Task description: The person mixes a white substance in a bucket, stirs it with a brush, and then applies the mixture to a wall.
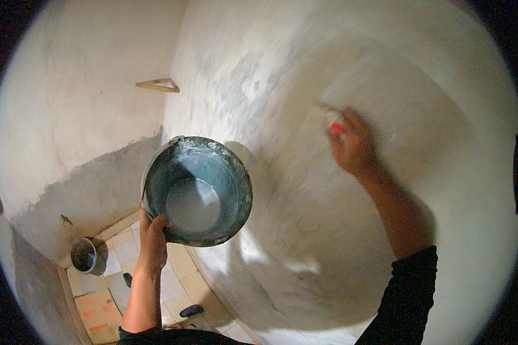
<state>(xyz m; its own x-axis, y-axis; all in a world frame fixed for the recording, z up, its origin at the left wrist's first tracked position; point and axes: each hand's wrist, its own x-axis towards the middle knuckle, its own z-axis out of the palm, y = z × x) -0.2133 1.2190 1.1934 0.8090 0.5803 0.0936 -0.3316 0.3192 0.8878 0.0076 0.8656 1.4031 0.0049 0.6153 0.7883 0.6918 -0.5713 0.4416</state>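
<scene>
My left hand [153,238] grips the near left rim of a dark bucket [233,192], holding it up in front of the wall. The bucket tips toward me, and pale greyish liquid [193,204] lies at its bottom; its inner sides are streaked and splashed. Higher and to the right, my right hand [354,144] is closed around a paintbrush [326,110] with a red patch on it. The brush is blurred, and its bristle end is close to the wall [305,190]; whether it touches is hard to tell. Streaky white and grey patches mark this wall.
A small triangular wooden bracket [160,86] juts out near the wall corner. Below left, a second bucket [84,256] stands on the tiled floor [181,282]. Two dark shoes [191,310] and a flat orange-brown sheet [98,313] lie there too. The left wall [98,109] has a grey lower band.
</scene>
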